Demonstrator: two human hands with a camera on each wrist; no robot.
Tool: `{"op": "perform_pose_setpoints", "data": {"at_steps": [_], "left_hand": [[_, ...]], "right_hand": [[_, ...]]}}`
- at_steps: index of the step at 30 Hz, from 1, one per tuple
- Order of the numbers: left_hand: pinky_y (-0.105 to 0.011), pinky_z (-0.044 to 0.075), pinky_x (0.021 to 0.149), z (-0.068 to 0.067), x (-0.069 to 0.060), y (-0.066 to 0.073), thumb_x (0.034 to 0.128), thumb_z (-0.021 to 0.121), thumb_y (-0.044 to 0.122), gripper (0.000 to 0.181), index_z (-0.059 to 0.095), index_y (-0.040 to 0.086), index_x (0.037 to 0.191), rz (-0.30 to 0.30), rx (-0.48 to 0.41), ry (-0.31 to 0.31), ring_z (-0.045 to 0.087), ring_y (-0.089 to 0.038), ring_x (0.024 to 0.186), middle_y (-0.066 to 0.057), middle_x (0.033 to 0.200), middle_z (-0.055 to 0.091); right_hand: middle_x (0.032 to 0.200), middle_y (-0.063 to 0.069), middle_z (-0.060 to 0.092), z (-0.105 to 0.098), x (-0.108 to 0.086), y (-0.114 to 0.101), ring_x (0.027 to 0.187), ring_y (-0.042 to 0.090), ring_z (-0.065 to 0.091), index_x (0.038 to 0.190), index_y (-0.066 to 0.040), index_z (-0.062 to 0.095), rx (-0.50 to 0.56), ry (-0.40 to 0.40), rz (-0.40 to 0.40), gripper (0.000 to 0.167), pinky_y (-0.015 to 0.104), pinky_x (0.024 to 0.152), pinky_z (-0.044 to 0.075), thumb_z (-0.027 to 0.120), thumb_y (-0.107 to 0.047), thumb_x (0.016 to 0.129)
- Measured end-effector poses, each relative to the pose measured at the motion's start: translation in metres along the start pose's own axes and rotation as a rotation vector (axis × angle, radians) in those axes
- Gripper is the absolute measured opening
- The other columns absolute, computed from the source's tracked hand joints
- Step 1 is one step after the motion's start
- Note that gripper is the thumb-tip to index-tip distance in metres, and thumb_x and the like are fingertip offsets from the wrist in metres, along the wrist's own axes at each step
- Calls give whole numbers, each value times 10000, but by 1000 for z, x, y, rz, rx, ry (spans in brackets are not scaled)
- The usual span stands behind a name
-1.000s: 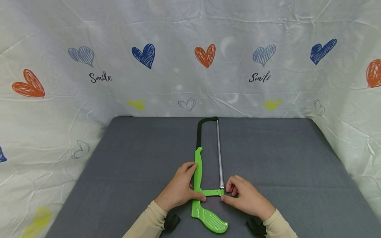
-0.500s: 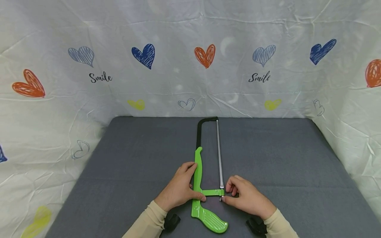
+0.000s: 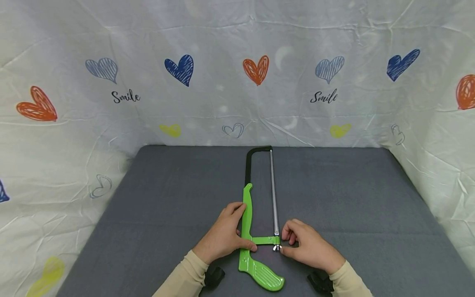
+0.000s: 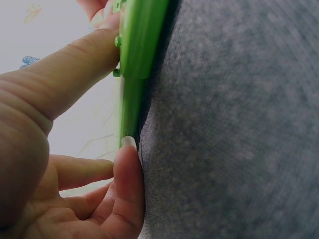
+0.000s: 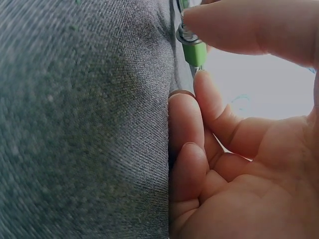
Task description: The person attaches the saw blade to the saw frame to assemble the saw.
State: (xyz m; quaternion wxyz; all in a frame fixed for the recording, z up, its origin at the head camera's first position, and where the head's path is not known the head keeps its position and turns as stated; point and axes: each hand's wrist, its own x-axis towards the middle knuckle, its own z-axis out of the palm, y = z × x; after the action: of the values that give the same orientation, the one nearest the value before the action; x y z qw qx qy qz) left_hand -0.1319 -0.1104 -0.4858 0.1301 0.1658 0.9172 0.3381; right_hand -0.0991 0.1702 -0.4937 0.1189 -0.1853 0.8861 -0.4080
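A hacksaw with a green handle (image 3: 265, 275), black front frame (image 3: 248, 167) and silver blade (image 3: 274, 194) lies on the dark grey surface. My left hand (image 3: 224, 237) grips its green frame, thumb across it and fingertips along the left side; the left wrist view shows the fingers against the green part (image 4: 144, 40). At the lower blade end, my right hand (image 3: 311, 245) has its thumb at a silver wing nut (image 3: 276, 248). In the right wrist view that thumb touches the metal nut (image 5: 187, 34), with the index fingertip at the far end of the green piece (image 5: 194, 52).
The grey cloth-covered table (image 3: 178, 185) extends around the saw. A pale curtain (image 3: 222, 37) printed with hearts and "Smile" hangs behind it and at both sides. Dark wrist-worn gear (image 3: 214, 277) shows below the left sleeve (image 3: 185, 274).
My right thumb has shifted slightly right, uncovering the wing nut, whose wings now show. My left hand and the saw have stayed put.
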Motion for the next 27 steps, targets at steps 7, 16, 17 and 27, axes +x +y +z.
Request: {"op": "perform_pose_setpoints", "data": {"at_steps": [7,16,17,27], "left_hand": [[-365,581,890,-1,2,1,709,1020,495,1265,365,8,1675,0,5,-5,573,-226,1172,-163,1680,385],[-355,570,868,0,2,-1,715,1014,504,1262,358,28,1682,-13,-2,-9,559,-228,1174,-165,1680,381],[-359,569,872,0,2,-2,715,1014,506,1262,358,32,1683,-11,-2,-7,555,-235,1191,-164,1679,382],[-330,561,848,0,2,-2,721,1013,498,1250,360,38,1683,-3,-9,-10,544,-216,1156,-162,1670,384]], "right_hand": [[923,-39,561,-1,0,-1,830,51,539,964,-180,617,-10,-1,18,303,251,737,472,900,-188,856],[918,-33,549,2,1,-2,824,52,527,954,-177,606,-24,3,26,333,247,736,463,920,-183,846],[916,-35,546,3,1,-1,823,50,525,951,-180,604,-29,8,27,338,246,736,463,923,-181,842],[902,-37,534,5,2,-4,811,46,515,934,-183,597,-41,32,39,362,243,730,460,941,-179,820]]}}
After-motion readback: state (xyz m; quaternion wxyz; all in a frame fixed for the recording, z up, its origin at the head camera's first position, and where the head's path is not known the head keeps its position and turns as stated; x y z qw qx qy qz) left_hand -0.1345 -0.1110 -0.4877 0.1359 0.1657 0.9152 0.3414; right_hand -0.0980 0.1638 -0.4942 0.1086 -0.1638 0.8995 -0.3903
